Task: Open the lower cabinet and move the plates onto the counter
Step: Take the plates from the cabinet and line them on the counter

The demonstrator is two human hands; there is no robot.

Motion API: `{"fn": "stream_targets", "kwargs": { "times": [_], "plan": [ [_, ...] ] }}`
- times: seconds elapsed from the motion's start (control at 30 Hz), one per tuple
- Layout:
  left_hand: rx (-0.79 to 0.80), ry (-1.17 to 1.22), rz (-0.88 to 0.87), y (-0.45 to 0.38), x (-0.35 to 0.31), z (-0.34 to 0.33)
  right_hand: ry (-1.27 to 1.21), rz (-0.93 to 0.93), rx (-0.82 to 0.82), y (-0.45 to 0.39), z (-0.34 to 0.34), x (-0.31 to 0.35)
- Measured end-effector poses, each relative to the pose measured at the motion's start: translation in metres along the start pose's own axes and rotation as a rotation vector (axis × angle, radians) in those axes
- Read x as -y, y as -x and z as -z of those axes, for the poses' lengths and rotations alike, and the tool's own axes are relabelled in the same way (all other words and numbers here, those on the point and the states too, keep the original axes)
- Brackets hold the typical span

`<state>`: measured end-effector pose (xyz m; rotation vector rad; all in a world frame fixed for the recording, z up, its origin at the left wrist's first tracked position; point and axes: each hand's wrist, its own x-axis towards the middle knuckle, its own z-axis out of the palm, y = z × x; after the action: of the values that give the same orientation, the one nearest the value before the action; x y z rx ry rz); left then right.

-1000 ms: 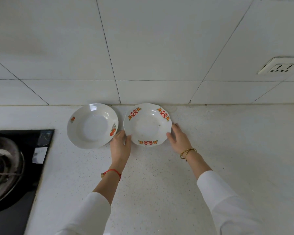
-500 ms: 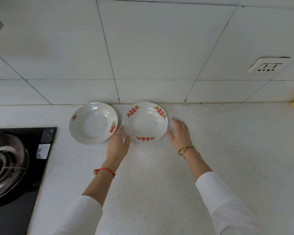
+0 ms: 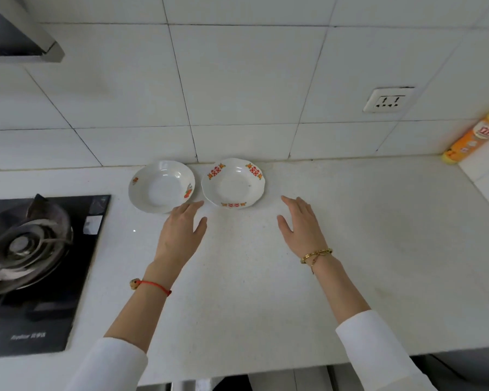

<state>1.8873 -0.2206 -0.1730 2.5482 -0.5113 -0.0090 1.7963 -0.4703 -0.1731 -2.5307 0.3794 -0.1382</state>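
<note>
Our grip is empty on both sides: the left hand [image 3: 180, 235] and the right hand [image 3: 302, 224] hover palm-down with fingers loosely spread, holding nothing. Taking the red-patterned plate [image 3: 233, 182] as our landmark, it sits flat on the white desk [image 3: 364, 249] close against the tiled wall [image 3: 237, 80]; the fruit-patterned plate [image 3: 161, 186] lies just to its left, their rims very close, though we cannot tell if they touch. The left hand is in front of that gap, its fingertips [image 3: 194, 206] overlapping the near rim of the fruit-patterned plate, while the right hand is in front and to the right of the landmark, clear of it. The gas stove [image 3: 31, 249] lies well to the left.

We judge the step in hand to be letting go and drawing back. To do it well, we lift the hands straight away from the rims — no dragging or nudging — so both plates stay settled.

Compared with half a second ago, both hands have pulled back from the red-patterned plate, which they then flanked closely; the plates themselves have not shifted.
</note>
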Motion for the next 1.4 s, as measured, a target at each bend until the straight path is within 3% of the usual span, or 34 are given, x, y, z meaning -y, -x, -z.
{"fn": "stream_targets", "kwargs": {
  "times": [0.4, 0.73, 1.4],
  "plan": [
    [-0.088, 0.029, -0.013, 0.197, -0.064, 0.01, -0.054, 0.055, 0.021, 0.186, 0.039, -0.028],
    [-0.11, 0.106, 0.181, 0.375, -0.106, -0.005, -0.055, 0.086, 0.123, 0.335, 0.051, -0.062],
    [-0.055, 0.126, 0.115, 0.52, -0.12, 0.002, -0.026, 0.017, 0.044, 0.493, 0.049, -0.064]
  ]
}}
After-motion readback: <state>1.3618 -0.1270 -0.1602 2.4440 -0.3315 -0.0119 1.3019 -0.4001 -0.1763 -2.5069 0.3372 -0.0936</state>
